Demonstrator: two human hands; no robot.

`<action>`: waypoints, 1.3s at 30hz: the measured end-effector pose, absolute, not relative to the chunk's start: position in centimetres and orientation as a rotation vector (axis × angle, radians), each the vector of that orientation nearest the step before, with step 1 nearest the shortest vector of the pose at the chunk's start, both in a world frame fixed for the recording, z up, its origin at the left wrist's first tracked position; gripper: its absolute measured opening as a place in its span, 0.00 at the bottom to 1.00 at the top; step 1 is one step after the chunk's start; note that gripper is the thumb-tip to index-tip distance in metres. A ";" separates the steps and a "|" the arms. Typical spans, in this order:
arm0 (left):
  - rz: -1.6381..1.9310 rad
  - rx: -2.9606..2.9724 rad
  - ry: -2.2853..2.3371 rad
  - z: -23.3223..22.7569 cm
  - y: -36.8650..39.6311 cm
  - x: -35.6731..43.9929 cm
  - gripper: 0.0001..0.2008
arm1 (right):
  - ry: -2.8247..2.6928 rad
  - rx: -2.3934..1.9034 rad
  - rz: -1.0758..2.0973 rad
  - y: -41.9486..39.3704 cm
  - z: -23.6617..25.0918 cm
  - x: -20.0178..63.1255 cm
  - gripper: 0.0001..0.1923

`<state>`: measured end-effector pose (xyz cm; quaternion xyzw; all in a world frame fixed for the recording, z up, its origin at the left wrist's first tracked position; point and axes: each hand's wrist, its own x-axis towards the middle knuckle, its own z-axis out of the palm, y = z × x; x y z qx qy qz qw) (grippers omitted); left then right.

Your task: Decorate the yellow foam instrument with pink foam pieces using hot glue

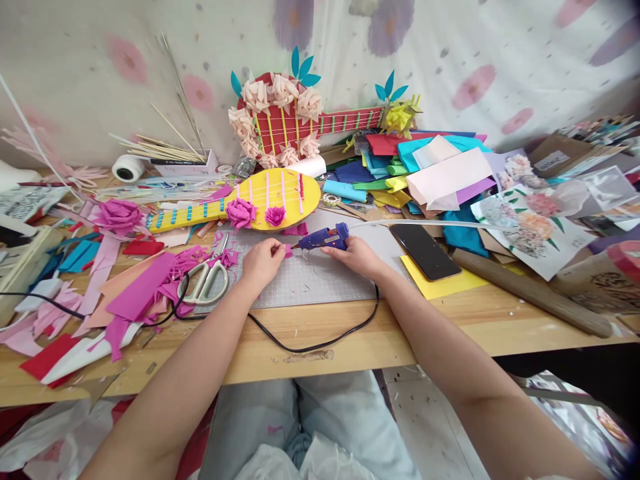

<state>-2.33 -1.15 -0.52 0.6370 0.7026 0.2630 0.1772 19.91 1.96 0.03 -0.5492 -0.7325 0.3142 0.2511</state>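
Okay, quick pass on what I see. Left hand [263, 259] is over the grey cutting mat [320, 277], fingers pinched narrow on a small magenta paper piece [289, 250]. Right hand [356, 255] is wrapped around the blue glue gun [324, 238], nozzle pointing left and right at the magenta piece, touching or nearly so, I cannot tell which. The gun's black cord [320, 343] loops off the front edge of the wooden table [450, 320] and back left across it.

Just left of the left hand lie white-handled scissors [206, 277], partly on the mat, among magenta paper scraps [145, 293]. Behind the hands, touching the mat's far edge, is a yellow paper guitar [270, 200] with magenta paper roses on it; its neck runs left. Further back a red paper guitar [290, 123] with pale pink flowers leans on the flowered curtain [500, 60].

Right of the right hand a black phone [424, 250] lies face up, partly on a yellow sheet [445, 283]. Behind that is a stack of coloured sheets [425, 170]. A brown cardboard tube [530, 290] lies diagonally near the phone. Flower prints [525, 227] sit at far right. White tape roll [128, 168] and thin sticks [165, 150] are back left.
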 end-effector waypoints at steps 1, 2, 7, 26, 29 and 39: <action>0.740 1.799 1.989 -0.5 -1.1 -2.3 0.13 | -1.989 -1.491 0.859 2.0 0.1 19.9 0.20; 0.737 1.796 1.989 -0.5 -1.2 -2.3 0.13 | -1.985 -1.490 0.862 2.0 0.1 19.9 0.20; 0.736 1.799 1.982 -0.4 -1.2 -2.3 0.13 | -1.980 -1.482 0.864 2.0 0.1 19.9 0.21; 0.885 1.825 1.782 -1.1 -1.2 -2.4 0.13 | -1.914 -1.491 0.869 2.2 0.0 20.4 0.19; 0.948 1.795 1.724 -1.4 -1.1 -2.5 0.13 | -1.831 -1.502 0.850 2.5 0.1 22.0 0.20; 1.146 1.532 1.529 -1.6 -0.8 -2.5 0.13 | -1.643 -1.757 0.489 5.0 -0.8 24.6 0.26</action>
